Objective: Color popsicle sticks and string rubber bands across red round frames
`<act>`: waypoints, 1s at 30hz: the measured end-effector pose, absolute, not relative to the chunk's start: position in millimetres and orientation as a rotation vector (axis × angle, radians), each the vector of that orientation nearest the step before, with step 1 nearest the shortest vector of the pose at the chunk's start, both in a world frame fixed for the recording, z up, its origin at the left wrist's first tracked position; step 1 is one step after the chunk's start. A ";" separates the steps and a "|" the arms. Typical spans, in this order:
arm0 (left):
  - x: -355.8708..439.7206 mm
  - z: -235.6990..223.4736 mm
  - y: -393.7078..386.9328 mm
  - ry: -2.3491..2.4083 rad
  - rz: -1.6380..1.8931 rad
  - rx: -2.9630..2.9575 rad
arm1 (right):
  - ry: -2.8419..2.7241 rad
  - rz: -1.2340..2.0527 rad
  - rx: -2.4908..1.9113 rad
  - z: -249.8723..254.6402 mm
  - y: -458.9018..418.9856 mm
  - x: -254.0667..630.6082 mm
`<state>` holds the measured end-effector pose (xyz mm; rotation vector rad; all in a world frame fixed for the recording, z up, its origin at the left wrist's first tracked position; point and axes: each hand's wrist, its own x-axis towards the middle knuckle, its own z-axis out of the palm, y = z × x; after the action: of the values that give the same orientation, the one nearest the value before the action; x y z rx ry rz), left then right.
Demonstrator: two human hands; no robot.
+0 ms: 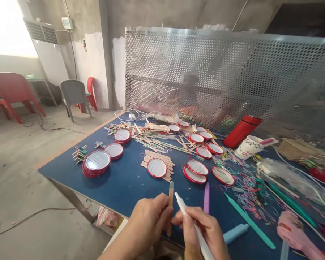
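Near the table's front edge, my left hand [153, 218] is closed on a flat wooden craft stick [171, 193], upright with a blue-grey top end. My right hand [202, 231] grips a white pen [180, 203], its tip close to the stick but apart from it. Beyond my hands, a round red-rimmed disc [157, 168] with a pale face rests on a row of plain craft sticks [158, 154]. A purple pen [206, 198], a teal pen [250, 220] and a blue pen [236, 233] lie around my right hand.
Stacked red-rimmed discs [96, 162] stand at the left. Many loose sticks [162, 144] lie at the back. On the right are small coloured bands [249, 195], a tilted red bottle [240, 131], a paper cup [247, 147] and clear plastic bags [284, 171]. A perforated metal panel [205, 72] borders the table's back.
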<state>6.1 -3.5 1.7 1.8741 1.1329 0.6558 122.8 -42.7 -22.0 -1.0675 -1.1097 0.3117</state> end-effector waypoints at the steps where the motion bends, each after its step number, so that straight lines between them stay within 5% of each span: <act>1: 6.2 1.3 -3.3 1.123 0.652 1.869 | -1.097 0.356 -1.056 -21.3 -42.3 122.6; 30: 3.1 -2.1 -4.5 1.122 0.762 1.946 | -1.011 0.414 -1.064 -20.5 -41.1 119.7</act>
<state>3.1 -4.5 -2.1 1.9463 1.1224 0.7624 119.7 -41.1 -20.5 -1.0639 -1.0113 0.4138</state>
